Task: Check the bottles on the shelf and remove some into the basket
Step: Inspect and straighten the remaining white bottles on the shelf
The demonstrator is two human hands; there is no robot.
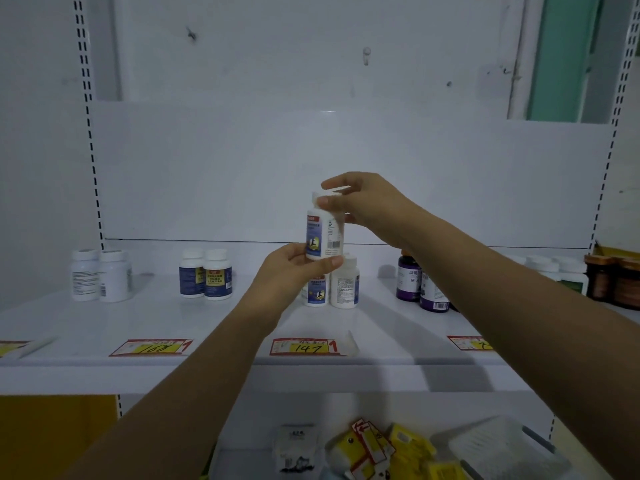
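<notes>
The white shelf point(104, 323) carries pairs of bottles along its back. Above the middle pair point(332, 289) I hold one bottle point(323, 235) upright in the air: my left hand point(294, 271) grips its base, my right hand point(363, 202) pinches its cap point(320, 199).

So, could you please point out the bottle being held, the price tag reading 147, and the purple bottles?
Held bottle point(323, 235), head view, on its label.
147 price tag point(306, 347), head view, yellow middle.
Purple bottles point(408, 280), head view, left one's body.
</notes>
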